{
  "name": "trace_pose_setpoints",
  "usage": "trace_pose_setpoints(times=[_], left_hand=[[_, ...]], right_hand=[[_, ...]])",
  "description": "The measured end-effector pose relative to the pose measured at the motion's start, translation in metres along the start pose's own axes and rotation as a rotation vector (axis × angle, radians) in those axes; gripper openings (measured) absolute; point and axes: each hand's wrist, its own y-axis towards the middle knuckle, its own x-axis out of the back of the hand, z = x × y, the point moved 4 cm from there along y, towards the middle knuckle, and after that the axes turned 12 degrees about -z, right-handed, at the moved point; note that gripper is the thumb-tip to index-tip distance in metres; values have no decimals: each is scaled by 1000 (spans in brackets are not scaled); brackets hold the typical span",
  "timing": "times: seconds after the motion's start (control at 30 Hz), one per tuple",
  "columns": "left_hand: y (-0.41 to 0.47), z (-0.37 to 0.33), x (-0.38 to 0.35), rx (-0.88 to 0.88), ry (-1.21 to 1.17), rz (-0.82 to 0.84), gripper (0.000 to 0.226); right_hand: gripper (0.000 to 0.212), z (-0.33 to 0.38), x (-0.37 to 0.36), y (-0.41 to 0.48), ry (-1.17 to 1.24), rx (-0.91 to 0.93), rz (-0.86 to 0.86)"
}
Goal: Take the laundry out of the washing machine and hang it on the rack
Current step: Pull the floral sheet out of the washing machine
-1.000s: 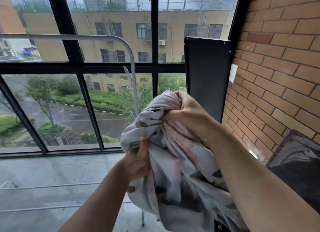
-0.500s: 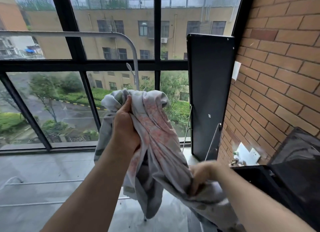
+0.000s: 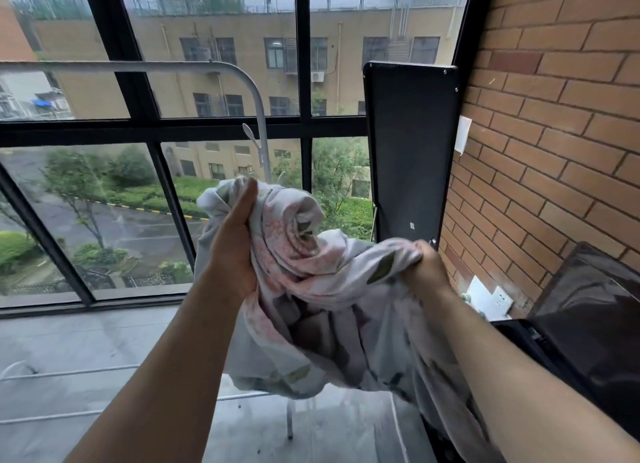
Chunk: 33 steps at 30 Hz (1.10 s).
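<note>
Pale grey-white sheet (image 3: 311,279); pink blotchy print beside left grip (image 3: 235,254), olive leaf shapes by right grip (image 3: 424,272). Silver-grey rack (image 3: 138,66) above. Orange-brown brick wall (image 3: 554,116).

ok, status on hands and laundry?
Left hand grips floral sheet high; right hand grips it lower. Sheet bunched, not yet on rack. No obstruction seen.

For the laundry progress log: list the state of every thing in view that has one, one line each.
floral cloth, bunched and twisted, held up by both hands, not yet hung.
left hand, grip closed round the cloth's upper bunch.
right hand, grip closed on a lower fold.
rack, standing at the window, none of the cloth over its top bar.
washing machine lid, tilted up.
</note>
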Motion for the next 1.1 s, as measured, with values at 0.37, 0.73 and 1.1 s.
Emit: trace_pose_setpoints(times=[0.37,0.73,1.1], left_hand=[[-24,76,-32,71,662,-22,12],[-16,57,-15,-265,710,-368,12],[-40,-23,-33,-555,521,-367,40]], right_hand=[[47,143,-8,-57,41,506,267],[96,81,13,-43,269,54,728],[131,-152,24,-90,-927,-110,584]])
